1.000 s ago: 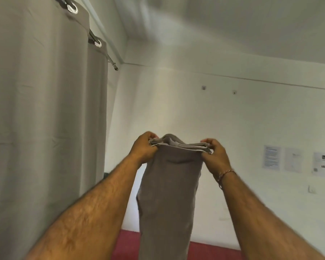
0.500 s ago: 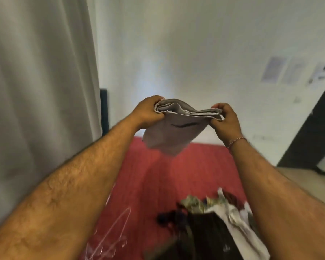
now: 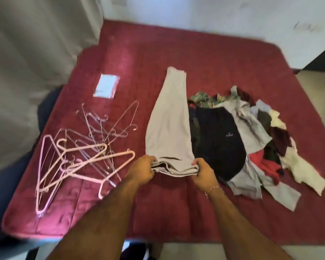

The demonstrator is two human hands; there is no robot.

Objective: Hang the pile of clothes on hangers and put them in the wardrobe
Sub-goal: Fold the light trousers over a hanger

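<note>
1. Trousers (image 3: 170, 119), beige, lie along the bed (image 3: 214, 53); left hand (image 3: 142, 168) and right hand (image 3: 203, 170) pinch the waistband's two ends.
2. Step in hand, likely: laying them flat for hanging.
3. Next move calls for a hanger (image 3: 86, 162), lying just left.

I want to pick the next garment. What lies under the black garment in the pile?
Under the black garment, grey cloth sticks out at its near edge and right side. What lies beneath its middle is covered.
</note>
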